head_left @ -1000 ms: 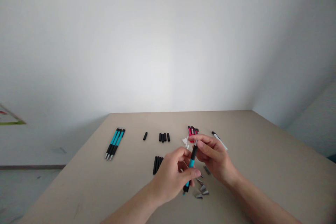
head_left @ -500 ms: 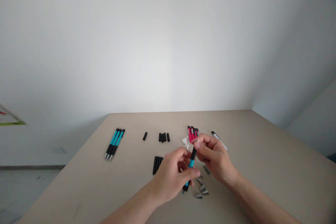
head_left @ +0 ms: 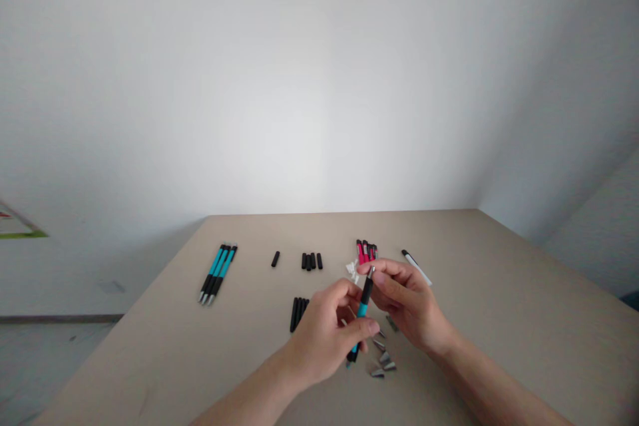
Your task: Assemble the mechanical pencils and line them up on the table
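My left hand (head_left: 327,336) is closed round the lower part of a teal and black pen (head_left: 363,304), which stands tilted above the beige table (head_left: 160,346). My right hand (head_left: 407,299) pinches the pen's upper end, where a small silver tip (head_left: 372,271) shows between thumb and forefinger. Several loose silver tips (head_left: 382,363) lie on the table just below the hands.
Three finished teal pens (head_left: 218,273) lie at the left. Short black grips (head_left: 310,261) and one apart (head_left: 275,259) lie further back, long black tubes (head_left: 298,313) nearer. Red pen parts (head_left: 366,249), small white pieces (head_left: 352,270) and a white pen (head_left: 417,267) lie behind my right hand.
The right hand's fingers have shifted slightly on the pen's top end, and the silver tip now shows there. The left hand and the pen have barely moved.
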Demonstrator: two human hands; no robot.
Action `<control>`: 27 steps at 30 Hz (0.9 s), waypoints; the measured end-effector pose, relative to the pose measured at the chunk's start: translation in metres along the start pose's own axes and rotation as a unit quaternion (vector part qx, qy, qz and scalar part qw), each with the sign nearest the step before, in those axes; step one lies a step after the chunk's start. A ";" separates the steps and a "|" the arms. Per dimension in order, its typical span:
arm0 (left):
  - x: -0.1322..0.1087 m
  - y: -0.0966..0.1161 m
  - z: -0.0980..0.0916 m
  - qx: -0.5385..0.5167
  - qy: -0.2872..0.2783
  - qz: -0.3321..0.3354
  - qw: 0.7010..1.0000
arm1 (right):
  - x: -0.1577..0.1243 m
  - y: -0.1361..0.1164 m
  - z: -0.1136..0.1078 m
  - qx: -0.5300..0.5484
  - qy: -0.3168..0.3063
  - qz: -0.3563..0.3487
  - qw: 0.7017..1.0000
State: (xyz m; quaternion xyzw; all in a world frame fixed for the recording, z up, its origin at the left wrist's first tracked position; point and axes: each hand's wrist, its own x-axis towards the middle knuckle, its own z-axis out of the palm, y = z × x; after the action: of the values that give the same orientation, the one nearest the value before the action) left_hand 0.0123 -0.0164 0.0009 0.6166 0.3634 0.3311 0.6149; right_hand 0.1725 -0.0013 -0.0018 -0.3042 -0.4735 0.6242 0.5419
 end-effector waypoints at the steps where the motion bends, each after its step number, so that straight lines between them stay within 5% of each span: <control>1: 0.000 0.000 0.000 0.001 0.000 0.000 1.000 | 0.000 0.000 0.000 -0.004 0.002 0.001 1.000; 15: -0.001 -0.001 -0.001 -0.013 -0.019 -0.001 1.000 | -0.001 0.001 -0.001 0.013 -0.011 -0.005 1.000; 27: -0.001 -0.001 0.000 0.014 0.020 0.002 1.000 | 0.001 0.000 -0.002 -0.019 0.015 -0.009 1.000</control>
State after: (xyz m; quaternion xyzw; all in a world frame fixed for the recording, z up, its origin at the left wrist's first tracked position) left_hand 0.0117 -0.0170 -0.0002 0.6191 0.3796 0.3394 0.5978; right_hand 0.1744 0.0005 -0.0028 -0.3193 -0.4796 0.6058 0.5487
